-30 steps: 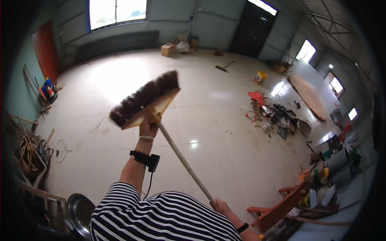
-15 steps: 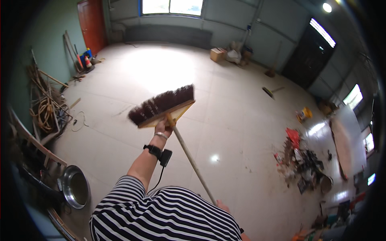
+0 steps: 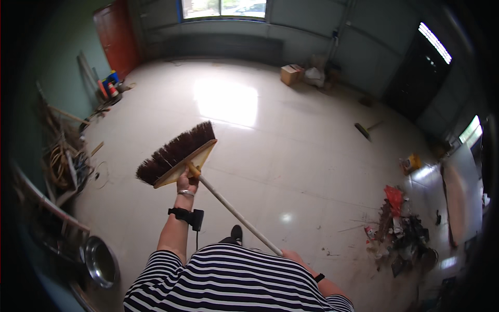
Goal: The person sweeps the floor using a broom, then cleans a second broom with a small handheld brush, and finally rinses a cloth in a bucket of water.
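A broom [image 3: 179, 154] with dark brown bristles and a yellowish head is held up in front of me, its bristles pointing away to the upper left. My left hand [image 3: 187, 180] is closed on the broom just below its head, where the yellow socket meets the pole. The pale pole slants down to the right toward my body. Its lower end is in my right hand [image 3: 294, 257], whose fingers are wrapped round it and partly hidden.
A heap of rubbish [image 3: 408, 234] with a red bag lies on the floor at the right. Another broom [image 3: 363, 130] lies farther back. At the left are a metal basin [image 3: 101, 262] and a tangle of sticks and hose [image 3: 65, 161]. A cardboard box [image 3: 291, 75] stands by the far wall.
The broom head and my left hand have moved left and a little nearer, and the pole slants more. My right hand and forearm show more fully. The view has shifted.
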Tool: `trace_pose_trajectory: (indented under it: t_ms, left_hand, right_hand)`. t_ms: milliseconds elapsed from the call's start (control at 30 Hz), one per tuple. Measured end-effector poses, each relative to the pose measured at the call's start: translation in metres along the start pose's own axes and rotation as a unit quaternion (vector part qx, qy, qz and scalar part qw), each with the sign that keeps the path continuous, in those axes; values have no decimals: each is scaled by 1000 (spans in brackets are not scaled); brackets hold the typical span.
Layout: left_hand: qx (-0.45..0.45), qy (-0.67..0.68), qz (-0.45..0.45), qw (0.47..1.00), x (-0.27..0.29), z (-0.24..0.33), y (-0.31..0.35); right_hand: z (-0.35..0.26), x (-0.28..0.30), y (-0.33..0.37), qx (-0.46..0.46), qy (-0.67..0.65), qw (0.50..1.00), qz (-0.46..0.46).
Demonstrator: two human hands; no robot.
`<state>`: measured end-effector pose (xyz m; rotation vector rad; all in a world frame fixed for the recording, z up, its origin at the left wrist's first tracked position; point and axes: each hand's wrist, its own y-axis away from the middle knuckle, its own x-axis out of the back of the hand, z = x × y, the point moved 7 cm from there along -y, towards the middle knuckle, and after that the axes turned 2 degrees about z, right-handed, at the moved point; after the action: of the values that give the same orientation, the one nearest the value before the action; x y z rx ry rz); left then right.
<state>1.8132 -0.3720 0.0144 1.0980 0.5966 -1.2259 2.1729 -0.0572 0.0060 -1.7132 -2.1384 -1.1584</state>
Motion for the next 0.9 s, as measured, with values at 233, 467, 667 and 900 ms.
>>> trace_pose_trajectory:
  t_ms: [233, 467, 667, 900]
  left_hand:
    - [124, -18, -129, 984, -138, -113, -98]
    - [186, -45, -200, 961, -263, -233, -174]
    - [191, -186, -144, 953, -224, -273, -294]
    - [204, -508, 74, 833, -87, -246, -304]
  right_hand:
    - [3, 92, -45, -49, -128, 990, 13]
    - [49, 145, -92, -104, -407, 907, -23]
    - [88, 235, -187, -78, -411, 906, -73]
    - [165, 336, -301, -195, -174, 965, 11]
